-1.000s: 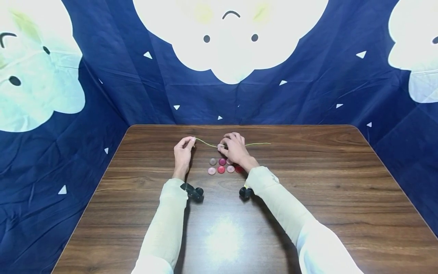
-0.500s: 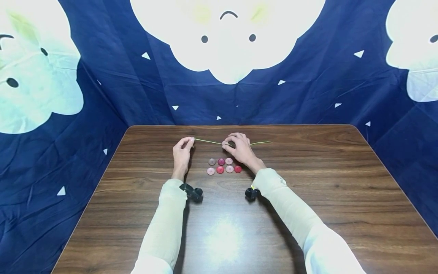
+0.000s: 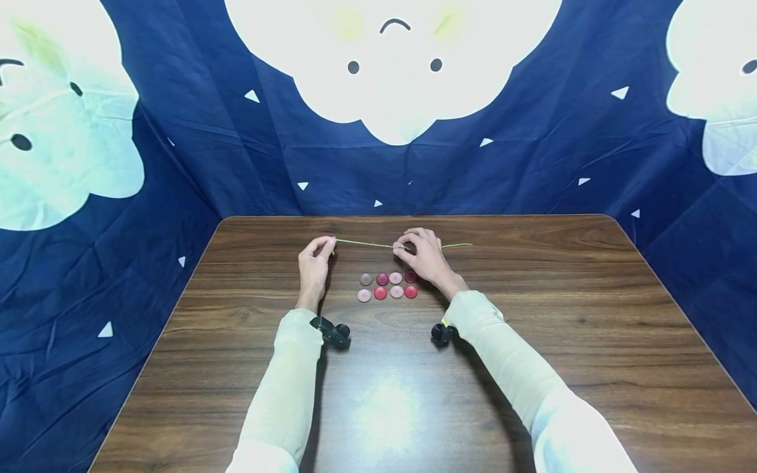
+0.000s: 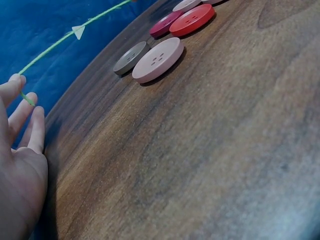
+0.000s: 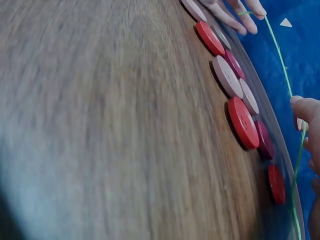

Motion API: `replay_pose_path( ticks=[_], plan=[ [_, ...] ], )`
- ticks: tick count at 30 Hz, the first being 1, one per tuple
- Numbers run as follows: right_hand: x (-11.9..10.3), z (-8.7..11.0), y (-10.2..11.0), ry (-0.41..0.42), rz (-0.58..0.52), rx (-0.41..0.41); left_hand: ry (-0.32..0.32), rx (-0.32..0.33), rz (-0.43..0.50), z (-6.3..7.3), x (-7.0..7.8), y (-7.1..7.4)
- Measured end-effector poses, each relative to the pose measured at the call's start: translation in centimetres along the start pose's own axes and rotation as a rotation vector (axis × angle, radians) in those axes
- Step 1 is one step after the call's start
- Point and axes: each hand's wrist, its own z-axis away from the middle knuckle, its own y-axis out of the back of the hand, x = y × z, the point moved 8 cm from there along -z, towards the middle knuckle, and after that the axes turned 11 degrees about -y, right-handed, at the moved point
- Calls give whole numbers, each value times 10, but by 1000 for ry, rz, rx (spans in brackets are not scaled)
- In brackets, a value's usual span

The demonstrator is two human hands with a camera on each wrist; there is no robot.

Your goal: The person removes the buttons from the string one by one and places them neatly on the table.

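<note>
In the head view my left hand (image 3: 314,266) pinches a thin yellow-green string (image 3: 363,243) near its left end. A short tail (image 4: 27,99) of it hangs below the thumb and finger in the left wrist view. My right hand (image 3: 427,256) is farther right along the string, thumb and forefinger pinching a small pale button (image 5: 299,123), mostly covered by the fingers. The string runs straight between the hands at a slight slope, and its loose end (image 3: 458,245) sticks out past my right hand. Whether the string passes through the button's holes I cannot tell.
Two rows of buttons lie in front of the hands, among them a grey one (image 3: 367,279), a pink one (image 3: 364,295) and a red one (image 3: 380,293). Another red button (image 5: 276,184) shows in the right wrist view. Blue cloth (image 3: 378,171) hangs behind the wooden table (image 3: 532,295).
My right hand has moved right along the string, away from my left hand. The slack between them has pulled straight, and the right-hand buttons have come into view. My left hand stays nearly still.
</note>
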Motion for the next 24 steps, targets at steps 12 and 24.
replay_pose_path(
  ticks=[12,24],
  plan=[
    [14,2,12,-17,11,35,29,-25,21,1,3,-1],
    [28,3,18,-37,26,61,5,-4,4,1,2,-2]
  ],
)
